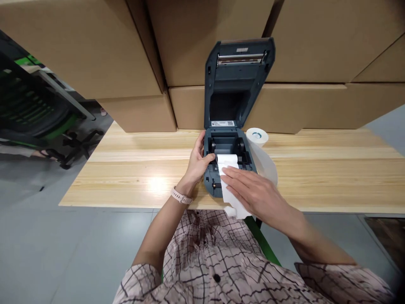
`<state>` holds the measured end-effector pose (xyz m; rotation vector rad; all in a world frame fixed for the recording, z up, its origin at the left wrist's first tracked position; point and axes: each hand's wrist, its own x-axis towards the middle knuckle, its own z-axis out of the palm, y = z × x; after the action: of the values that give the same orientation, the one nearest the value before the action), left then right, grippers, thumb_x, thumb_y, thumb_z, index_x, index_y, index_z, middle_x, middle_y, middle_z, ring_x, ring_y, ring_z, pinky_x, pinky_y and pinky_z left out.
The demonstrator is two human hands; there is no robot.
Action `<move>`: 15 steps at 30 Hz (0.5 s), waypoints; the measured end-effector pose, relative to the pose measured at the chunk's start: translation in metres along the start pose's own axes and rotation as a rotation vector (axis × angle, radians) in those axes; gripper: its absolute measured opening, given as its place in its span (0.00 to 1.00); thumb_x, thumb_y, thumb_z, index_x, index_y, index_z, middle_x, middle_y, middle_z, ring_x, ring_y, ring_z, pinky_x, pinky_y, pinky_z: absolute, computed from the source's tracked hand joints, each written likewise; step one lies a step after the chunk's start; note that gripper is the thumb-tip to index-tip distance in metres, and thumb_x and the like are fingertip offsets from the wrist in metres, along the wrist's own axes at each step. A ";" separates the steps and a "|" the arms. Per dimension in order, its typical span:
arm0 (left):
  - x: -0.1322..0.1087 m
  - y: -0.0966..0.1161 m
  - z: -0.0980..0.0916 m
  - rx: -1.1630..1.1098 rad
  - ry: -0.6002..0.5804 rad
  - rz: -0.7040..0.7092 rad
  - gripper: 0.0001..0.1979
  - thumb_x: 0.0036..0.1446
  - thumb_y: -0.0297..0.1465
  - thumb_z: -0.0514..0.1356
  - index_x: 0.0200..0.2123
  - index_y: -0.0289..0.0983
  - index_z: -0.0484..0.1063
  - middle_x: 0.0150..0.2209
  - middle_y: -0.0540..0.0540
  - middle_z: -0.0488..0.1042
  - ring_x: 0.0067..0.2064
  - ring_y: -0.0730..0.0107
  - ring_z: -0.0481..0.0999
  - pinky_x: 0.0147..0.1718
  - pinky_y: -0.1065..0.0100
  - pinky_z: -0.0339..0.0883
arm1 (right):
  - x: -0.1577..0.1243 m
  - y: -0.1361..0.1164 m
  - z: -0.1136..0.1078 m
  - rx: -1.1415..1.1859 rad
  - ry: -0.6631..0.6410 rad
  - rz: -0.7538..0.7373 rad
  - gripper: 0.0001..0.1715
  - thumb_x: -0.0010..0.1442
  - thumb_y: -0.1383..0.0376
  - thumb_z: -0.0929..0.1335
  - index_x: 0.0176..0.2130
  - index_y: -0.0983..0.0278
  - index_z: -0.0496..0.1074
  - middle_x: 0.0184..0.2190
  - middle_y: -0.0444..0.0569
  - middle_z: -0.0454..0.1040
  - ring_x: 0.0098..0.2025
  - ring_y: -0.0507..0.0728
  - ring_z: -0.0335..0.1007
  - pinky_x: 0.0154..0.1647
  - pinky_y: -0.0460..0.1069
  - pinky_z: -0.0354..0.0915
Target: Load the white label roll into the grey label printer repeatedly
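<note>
A dark grey label printer (214, 192) stands on the table with its lid (236, 76) raised. Gripping the printer's left side is my left hand (198, 162), its thumb over the rim of the open bay. A small white paper roll (227, 158) sits inside the bay, and its paper strip (225, 192) runs out over the printer's front, ending past the table edge in a curled end. My right hand (257, 192) lies on this strip with fingers stretched out flat. Part of the strip is hidden under that hand.
Close to the printer's right side stands a larger white label roll (257, 135), its loose band (265, 162) trailing forward. Stacked cardboard boxes (218, 21) wall off the back of the wooden table (136, 169). An office chair (34, 101) is at the far left.
</note>
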<state>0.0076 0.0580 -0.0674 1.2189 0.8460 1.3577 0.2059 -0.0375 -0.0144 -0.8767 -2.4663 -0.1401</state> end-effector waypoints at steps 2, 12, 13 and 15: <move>-0.002 0.002 0.000 -0.003 -0.002 -0.004 0.44 0.53 0.33 0.71 0.71 0.47 0.60 0.76 0.43 0.60 0.79 0.51 0.54 0.78 0.50 0.47 | -0.007 -0.010 -0.001 -0.006 0.039 0.038 0.19 0.73 0.69 0.66 0.61 0.63 0.73 0.60 0.58 0.81 0.64 0.64 0.78 0.61 0.62 0.80; -0.004 0.004 0.001 0.012 -0.004 0.018 0.43 0.56 0.38 0.73 0.72 0.47 0.60 0.78 0.43 0.57 0.79 0.51 0.54 0.78 0.51 0.46 | -0.007 -0.012 0.001 0.042 0.097 0.073 0.16 0.74 0.68 0.66 0.58 0.65 0.75 0.58 0.58 0.82 0.62 0.65 0.80 0.58 0.62 0.82; -0.004 0.004 0.001 0.012 -0.003 0.019 0.43 0.56 0.38 0.73 0.72 0.48 0.60 0.78 0.43 0.57 0.79 0.52 0.54 0.78 0.51 0.46 | -0.007 -0.011 0.001 0.048 0.092 0.075 0.16 0.74 0.68 0.66 0.58 0.65 0.75 0.58 0.58 0.82 0.62 0.65 0.79 0.58 0.62 0.82; -0.004 0.004 0.001 0.010 -0.003 0.021 0.43 0.56 0.38 0.73 0.71 0.48 0.60 0.78 0.44 0.57 0.79 0.52 0.54 0.78 0.51 0.45 | -0.008 -0.011 0.000 0.067 0.076 0.086 0.17 0.74 0.67 0.66 0.59 0.64 0.75 0.59 0.57 0.81 0.64 0.64 0.78 0.59 0.62 0.81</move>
<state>0.0072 0.0532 -0.0641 1.2401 0.8410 1.3703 0.2043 -0.0503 -0.0179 -0.9292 -2.3450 -0.0594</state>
